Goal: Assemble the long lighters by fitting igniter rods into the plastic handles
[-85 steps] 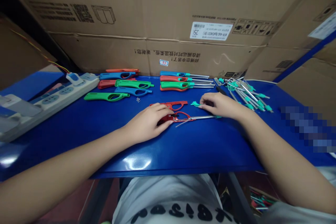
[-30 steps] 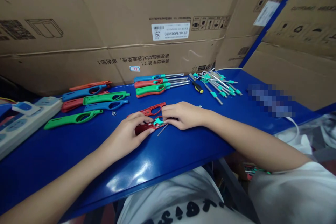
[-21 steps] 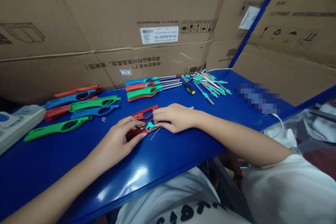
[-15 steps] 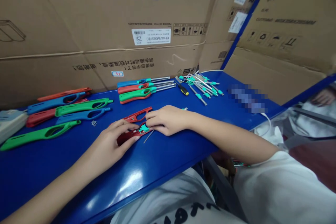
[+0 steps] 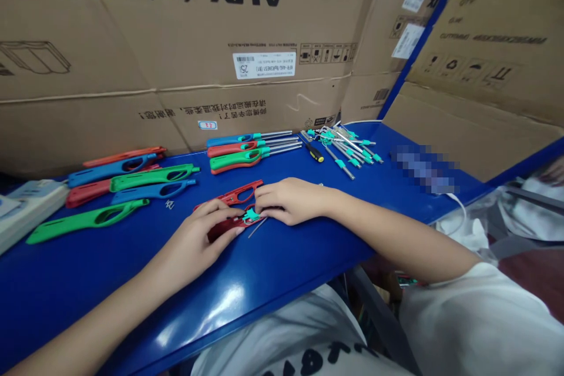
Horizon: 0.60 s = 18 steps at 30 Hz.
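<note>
A red lighter casing half (image 5: 220, 227) lies under my left hand (image 5: 207, 229), whose thumb and fingers are closed around its two sides. In its front part sits a teal trigger piece (image 5: 251, 215). My right hand (image 5: 291, 201) pinches at the front end of that teal piece; its fingertips are partly hidden. A thin metal rod or wire (image 5: 258, 228) sticks out below the right fingertips. Just behind both hands rests a second red casing half (image 5: 242, 192) with an oval opening, touching or nearly touching the fingers.
Several loose casing halves (image 5: 94, 217) lie at the left beside a white power strip (image 5: 37, 211). Assembled long-nosed lighters (image 5: 235, 160) are stacked at the back. Right of them are a screwdriver (image 5: 314, 151) and a pile of metal tubes with teal parts (image 5: 348, 144). Cardboard walls (image 5: 176, 70) enclose the blue table (image 5: 282, 270).
The view has shifted slightly, so everything appears a little further right. Both hands keep nearly the same hold on the red casing half and teal piece.
</note>
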Motion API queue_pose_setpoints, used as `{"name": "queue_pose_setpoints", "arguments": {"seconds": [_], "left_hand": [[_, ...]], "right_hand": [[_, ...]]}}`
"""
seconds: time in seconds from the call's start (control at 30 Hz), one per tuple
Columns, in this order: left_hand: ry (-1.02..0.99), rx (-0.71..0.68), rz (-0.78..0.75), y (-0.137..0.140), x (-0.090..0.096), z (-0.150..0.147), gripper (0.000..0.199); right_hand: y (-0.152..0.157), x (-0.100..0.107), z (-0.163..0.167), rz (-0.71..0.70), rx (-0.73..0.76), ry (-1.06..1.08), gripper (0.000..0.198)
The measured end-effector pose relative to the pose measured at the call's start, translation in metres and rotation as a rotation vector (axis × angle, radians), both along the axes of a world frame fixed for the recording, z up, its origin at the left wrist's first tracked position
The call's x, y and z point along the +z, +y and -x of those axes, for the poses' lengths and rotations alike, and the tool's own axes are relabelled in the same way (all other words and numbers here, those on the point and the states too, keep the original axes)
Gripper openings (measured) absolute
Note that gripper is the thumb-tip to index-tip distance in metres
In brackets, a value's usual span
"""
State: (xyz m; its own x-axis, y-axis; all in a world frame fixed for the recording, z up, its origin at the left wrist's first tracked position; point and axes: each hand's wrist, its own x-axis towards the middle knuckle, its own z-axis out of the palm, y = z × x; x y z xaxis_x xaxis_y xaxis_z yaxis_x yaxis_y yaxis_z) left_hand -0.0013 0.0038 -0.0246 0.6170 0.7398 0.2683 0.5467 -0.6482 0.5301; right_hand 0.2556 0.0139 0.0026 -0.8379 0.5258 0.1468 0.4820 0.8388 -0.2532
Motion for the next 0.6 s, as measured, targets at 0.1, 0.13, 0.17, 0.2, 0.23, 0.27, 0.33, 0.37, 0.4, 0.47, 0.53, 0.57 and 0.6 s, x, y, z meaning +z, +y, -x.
{"name": "queue_pose_setpoints", "arguments": {"seconds": [0.1,0.13,0.17,0.2,0.23,0.27,0.33,0.37,0.4,0.47,0.53,0.57,0.6], "left_hand": [[-0.006,-0.012,0.008,-0.0004,0.0001,-0.0003,0.036],[-0.005,-0.012,0.008,-0.0006,0.0001,-0.0004,0.035],[-0.004,-0.012,0.007,-0.0008,0.0001,-0.0003,0.034],[-0.003,-0.011,0.006,-0.0010,0.0000,-0.0002,0.034],[-0.005,-0.010,0.003,-0.0013,-0.0003,0.0000,0.034],[-0.008,-0.009,0.000,-0.0015,-0.0006,0.0002,0.033],[-0.018,-0.007,-0.011,-0.0019,-0.0014,0.0005,0.033],[-0.022,-0.007,-0.017,-0.0020,-0.0017,0.0005,0.033],[-0.022,-0.008,-0.022,-0.0022,-0.0019,0.0005,0.032],[-0.015,-0.015,-0.037,-0.0027,-0.0017,0.0001,0.032],[-0.005,-0.024,-0.056,-0.0034,-0.0010,-0.0005,0.033],[-0.001,-0.029,-0.068,-0.0040,-0.0005,-0.0008,0.033],[0.006,-0.036,-0.078,-0.0046,0.0000,-0.0011,0.033]], "right_hand": [[0.0012,-0.0026,-0.0013,-0.001,0.013,0.032,0.016],[0.0016,-0.0038,-0.0018,-0.005,0.017,0.045,0.016],[0.0020,-0.0050,-0.0021,-0.008,0.022,0.058,0.016],[0.0022,-0.0060,-0.0024,-0.011,0.026,0.071,0.016],[0.0022,-0.0069,-0.0026,-0.013,0.032,0.081,0.016],[0.0021,-0.0073,-0.0026,-0.016,0.036,0.087,0.016],[0.0010,-0.0069,-0.0019,-0.023,0.038,0.079,0.016],[0.0002,-0.0062,-0.0012,-0.030,0.037,0.063,0.017],[-0.0007,-0.0052,-0.0004,-0.039,0.034,0.039,0.017],[-0.0026,-0.0032,0.0014,-0.062,0.030,-0.023,0.016],[-0.0036,-0.0022,0.0027,-0.073,0.026,-0.064,0.015],[-0.0035,-0.0022,0.0029,-0.067,0.019,-0.060,0.015],[-0.0031,-0.0024,0.0028,-0.050,0.011,-0.038,0.015]]}}
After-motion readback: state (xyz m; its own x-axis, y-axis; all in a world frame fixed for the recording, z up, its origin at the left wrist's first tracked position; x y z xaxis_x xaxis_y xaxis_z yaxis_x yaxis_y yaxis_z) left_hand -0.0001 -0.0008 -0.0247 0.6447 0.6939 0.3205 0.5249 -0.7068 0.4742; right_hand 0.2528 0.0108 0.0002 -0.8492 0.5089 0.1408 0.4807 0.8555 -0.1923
